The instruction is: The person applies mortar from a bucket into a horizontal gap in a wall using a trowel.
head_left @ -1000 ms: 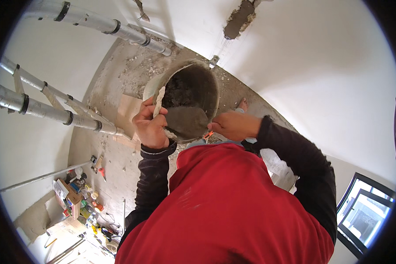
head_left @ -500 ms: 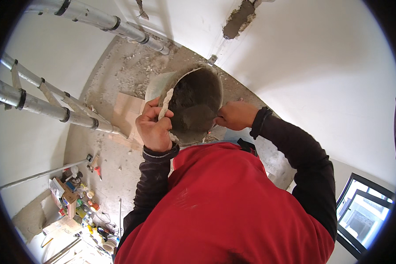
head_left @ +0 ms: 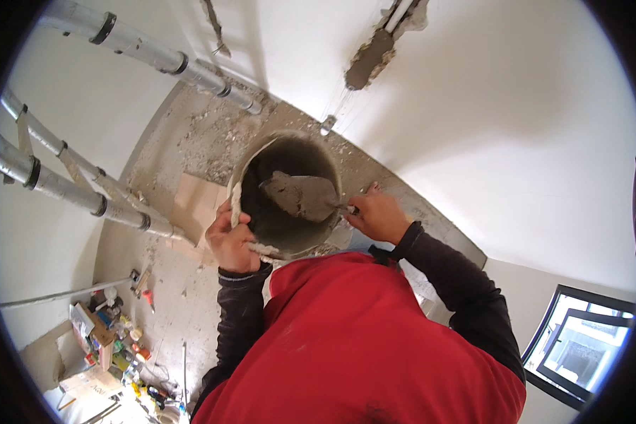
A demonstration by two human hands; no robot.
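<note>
A round, mortar-stained bucket [head_left: 311, 157] is in front of me, its mouth facing up. My left hand [head_left: 233, 247] is closed around the pale, crusted rope handle [head_left: 236, 201] at the bucket's left side. To the right, my right hand [head_left: 381, 218] grips a trowel [head_left: 300, 196] by its handle, which the fingers mostly hide. The trowel's blade lies across the bucket's mouth, coated with grey mortar and pointing left. Below the blade the bucket's inside is dark, and how much mortar it holds is hard to see.
A metal ladder [head_left: 85, 191] stands at the left, near a cardboard sheet [head_left: 194, 201]. Rubble [head_left: 198, 116] covers the far floor. Beyond the bucket, the white wall has a mortar-filled channel [head_left: 367, 63]. Tools and boxes [head_left: 109, 332] are piled at the lower left.
The trowel's blade has come up into plain view, loaded with mortar. My left hand still holds the rope. The bucket sits lower and further left in the view, which has shifted.
</note>
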